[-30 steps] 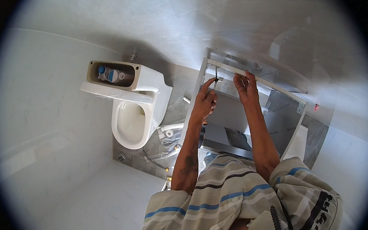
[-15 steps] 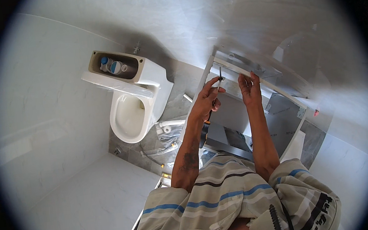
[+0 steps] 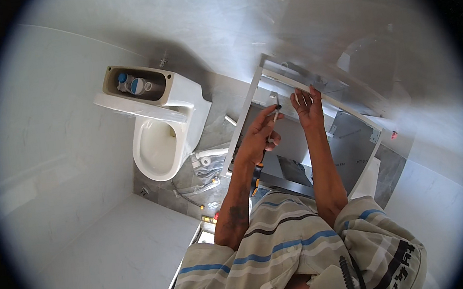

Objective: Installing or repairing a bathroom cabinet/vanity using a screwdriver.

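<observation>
My left hand (image 3: 257, 140) is closed, with a thin, light-coloured rod (image 3: 275, 116) that has a dark collar pinched at the fingertips. Below the same hand hangs a black-and-orange tool handle (image 3: 257, 179); whether the rod belongs to it I cannot tell. My right hand (image 3: 309, 110) is raised to the far rail (image 3: 288, 81) of an open-topped cabinet frame (image 3: 247, 108), its fingers apart and their tips at the rail. Both hands are over the cabinet's opening, and grey panels (image 3: 352, 141) show inside it.
A white toilet (image 3: 179, 96) with an uncovered tank stands to the left. Between it and the cabinet, plastic-wrapped pipe parts (image 3: 210, 161) and a flexible hose (image 3: 186, 195) lie on the grey tiled floor. The far wall (image 3: 200, 27) is close behind the cabinet.
The whole view has shifted slightly. My right hand's fingers have spread a little at the rail. The left hand keeps its pinch on the rod.
</observation>
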A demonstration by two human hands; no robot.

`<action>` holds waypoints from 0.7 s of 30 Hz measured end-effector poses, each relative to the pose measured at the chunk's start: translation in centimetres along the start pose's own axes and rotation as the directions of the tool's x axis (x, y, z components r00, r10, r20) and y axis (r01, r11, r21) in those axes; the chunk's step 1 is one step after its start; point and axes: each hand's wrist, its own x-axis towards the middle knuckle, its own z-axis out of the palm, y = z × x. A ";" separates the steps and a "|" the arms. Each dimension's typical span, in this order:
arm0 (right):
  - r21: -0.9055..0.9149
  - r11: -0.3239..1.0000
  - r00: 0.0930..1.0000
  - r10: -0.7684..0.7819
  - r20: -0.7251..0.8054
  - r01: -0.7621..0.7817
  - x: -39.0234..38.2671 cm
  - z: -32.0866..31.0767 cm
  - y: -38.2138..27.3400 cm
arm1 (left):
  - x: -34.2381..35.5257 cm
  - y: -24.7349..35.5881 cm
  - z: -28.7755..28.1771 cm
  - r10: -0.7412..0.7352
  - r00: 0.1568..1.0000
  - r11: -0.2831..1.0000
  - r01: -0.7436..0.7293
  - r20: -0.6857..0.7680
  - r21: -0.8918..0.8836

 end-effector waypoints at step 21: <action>-0.105 0.994 1.000 0.026 0.009 -0.025 1.4 -0.7 -0.1 | 2.6 -1.5 2.0 -0.019 0.965 0.865 0.147 -0.262 0.480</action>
